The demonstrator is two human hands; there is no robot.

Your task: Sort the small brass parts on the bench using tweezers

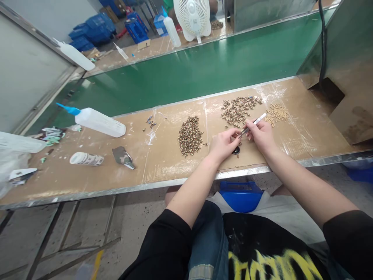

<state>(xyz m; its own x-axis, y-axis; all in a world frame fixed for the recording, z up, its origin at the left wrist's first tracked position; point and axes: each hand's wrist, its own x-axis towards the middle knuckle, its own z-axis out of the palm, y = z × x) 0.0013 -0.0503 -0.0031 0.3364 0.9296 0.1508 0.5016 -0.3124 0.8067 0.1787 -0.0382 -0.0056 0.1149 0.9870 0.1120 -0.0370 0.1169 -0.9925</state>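
- Head view, looking down on a brown cardboard-covered workbench (163, 163) taped over with clear film; its metal front edge runs across the frame.
- Right hand (262, 134): fingers closed around silver metal tweezers (253, 123), whose tips point toward 8 o'clock and meet the left hand's fingertips.
- Left hand (223, 144): fingers curled and pinched on something too small to identify; the tweezer tips and the fingers hide it.
- Small dark round part (236, 150): lies on the bench directly beneath the two hands, half covered by them, so its form is unclear.
- Dense pile of small brass-coloured metal parts (190, 135): at 9 o'clock from the hands, near them; single pieces cannot be resolved.
- Looser scatter of similar brass-coloured parts (237, 109): at 12 o'clock, just beyond the hands.
- Patch of paler tan beads (277, 113): at 1 o'clock from the right hand.
- White plastic squeeze bottle with blue nozzle (97, 121): lying on its side, well apart at 9 o'clock.
- White printed roll (86, 158) and a crumpled dark scrap (123, 157): near the front edge, left of the piles; markings illegible.
- Green conveyor belt (204, 66): behind the bench.
- White desk fan (192, 17): at 12 o'clock, cut off by the upper frame edge.
- Blue plastic bin (240, 196): under the bench, partly hidden by the front edge.
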